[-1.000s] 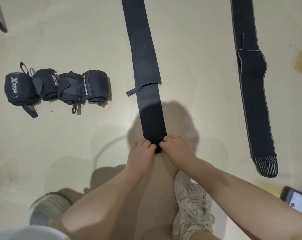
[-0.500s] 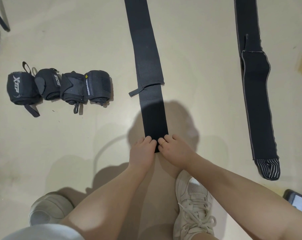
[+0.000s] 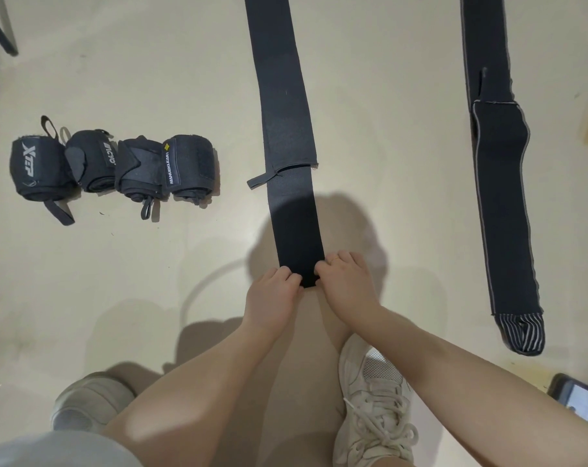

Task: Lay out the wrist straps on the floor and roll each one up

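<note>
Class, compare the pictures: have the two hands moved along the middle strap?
Yes. The left hand and right hand have edged away from the person, closer to the side tab on the strap.

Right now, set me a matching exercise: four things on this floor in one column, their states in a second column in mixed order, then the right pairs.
Things
1. middle strap
2. right-hand strap
3. XTEP wrap
4. white sneaker

States
A. laced, on the foot below the right forearm
B. rolled up, leftmost in a row of four rolls
C. laid out flat, its near end pinched by the left hand and the right hand
D. laid out flat, untouched, striped at its near end

Pairs: 1-C, 2-D, 3-B, 4-A
</note>
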